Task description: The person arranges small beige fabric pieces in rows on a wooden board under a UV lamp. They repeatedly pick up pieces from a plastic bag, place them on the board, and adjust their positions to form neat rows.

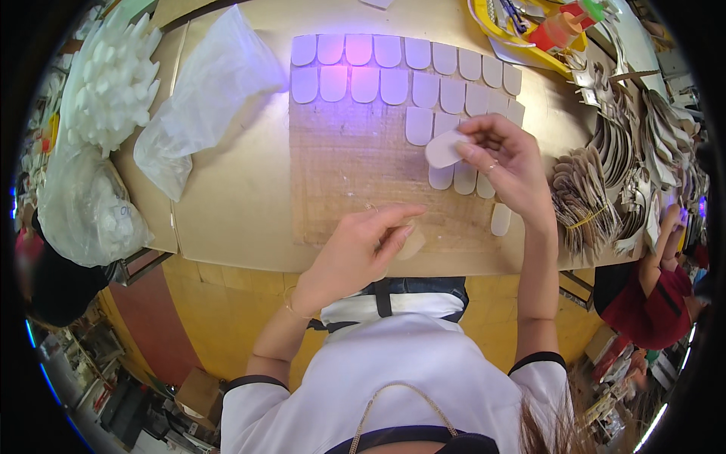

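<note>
My right hand point(508, 160) pinches a flat pale tongue-shaped piece point(445, 150) between thumb and fingers, above the right part of a brown board point(348, 181). Closer to the board's front edge, my left hand point(364, 240) is closed round another pale beige piece point(411, 242), partly covered by the thumb and fingers. Rows of similar pale pieces point(387, 51) lie along the board's far side and step down its right side. One single piece point(500, 219) rests near the right front. Violet and pink light falls on the upper left of the rows.
Crumpled clear plastic bags point(219, 91) and a heap of white knobbly parts point(113, 83) occupy the table's left. At right are banded bundles of curved cut pieces point(582, 200). A yellow basket point(491, 34) holding bottles stands back right. Another person point(650, 299) is beyond the right edge.
</note>
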Motion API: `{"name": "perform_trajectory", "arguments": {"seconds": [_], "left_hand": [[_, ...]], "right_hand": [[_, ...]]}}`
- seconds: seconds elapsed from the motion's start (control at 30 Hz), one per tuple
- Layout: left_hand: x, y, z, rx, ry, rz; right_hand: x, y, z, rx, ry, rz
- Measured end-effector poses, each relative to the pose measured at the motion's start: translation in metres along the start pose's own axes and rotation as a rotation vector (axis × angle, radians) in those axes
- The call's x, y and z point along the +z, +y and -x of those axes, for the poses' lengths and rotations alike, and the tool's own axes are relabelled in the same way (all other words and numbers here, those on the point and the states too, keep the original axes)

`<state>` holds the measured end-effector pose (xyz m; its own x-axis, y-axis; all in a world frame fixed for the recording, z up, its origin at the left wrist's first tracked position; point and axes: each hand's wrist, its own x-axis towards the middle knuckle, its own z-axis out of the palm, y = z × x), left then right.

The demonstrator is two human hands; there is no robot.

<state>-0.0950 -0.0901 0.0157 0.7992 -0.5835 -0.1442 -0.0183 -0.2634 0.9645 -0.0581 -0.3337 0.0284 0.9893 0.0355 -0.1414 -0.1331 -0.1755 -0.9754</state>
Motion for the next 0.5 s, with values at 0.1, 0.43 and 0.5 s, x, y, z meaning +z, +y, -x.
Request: {"name": "perform_trajectory", "arguments": {"seconds": [0.1, 0.43, 0.5], "left_hand": [[0.0, 0.004, 0.0, 0.032, -0.058, -0.163], [0.002, -0.002, -0.008, 0.033, -0.024, -0.265], [0.0, -0.002, -0.009, -0.013, -0.062, -0.237]], "right_hand": [[0.0, -0.006, -0.016, -0.05, -0.212, 0.26], [0.019, 0.001, -0.041, -0.146, -0.394, 0.57], [0.018, 0.002, -0.042, -0.141, -0.396, 0.587]]}}
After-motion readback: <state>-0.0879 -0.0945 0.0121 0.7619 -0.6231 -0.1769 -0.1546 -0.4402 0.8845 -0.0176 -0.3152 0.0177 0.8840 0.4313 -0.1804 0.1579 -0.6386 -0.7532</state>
